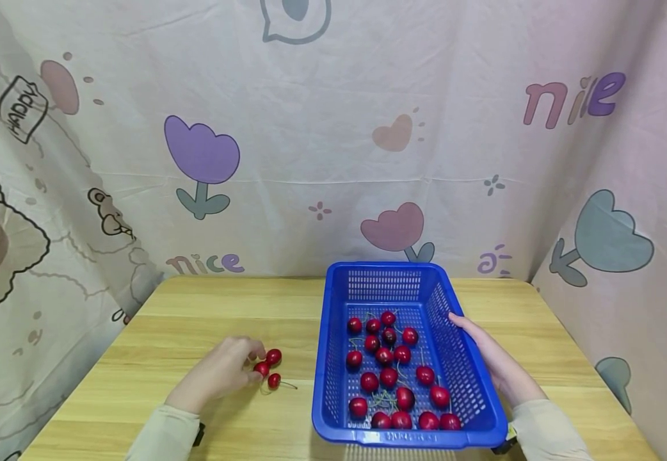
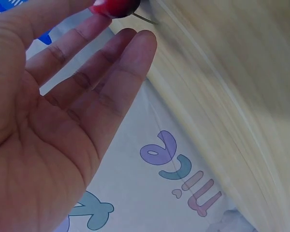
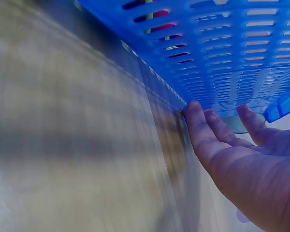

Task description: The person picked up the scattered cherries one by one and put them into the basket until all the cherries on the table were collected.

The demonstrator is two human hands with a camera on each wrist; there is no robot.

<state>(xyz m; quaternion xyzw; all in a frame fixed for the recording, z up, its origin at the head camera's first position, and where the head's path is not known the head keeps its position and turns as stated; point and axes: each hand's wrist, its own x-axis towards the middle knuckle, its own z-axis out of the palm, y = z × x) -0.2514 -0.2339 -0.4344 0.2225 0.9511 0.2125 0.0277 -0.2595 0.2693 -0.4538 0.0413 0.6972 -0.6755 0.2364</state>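
My left hand (image 1: pixel 228 366) is over the table, left of the basket, pinching a red cherry (image 1: pixel 261 369) between thumb and fingertips. In the left wrist view, that cherry (image 2: pixel 117 7) shows at the top edge with its thin stem; the other fingers extend beside it. Two more cherries lie close by, one behind (image 1: pixel 274 356) and a stemmed one in front (image 1: pixel 274 381). My right hand (image 1: pixel 491 358) holds the blue plastic basket (image 1: pixel 323 358) at its right side, one digit over the rim. In the right wrist view, several fingers (image 3: pixel 198 125) touch its slotted outer wall.
Several red cherries (image 1: pixel 388 377), many with stems, lie spread over the basket's floor. The basket stands on a light wooden table (image 1: pixel 195 314). A printed pale cloth (image 1: pixel 310 128) hangs behind the table and along both sides.
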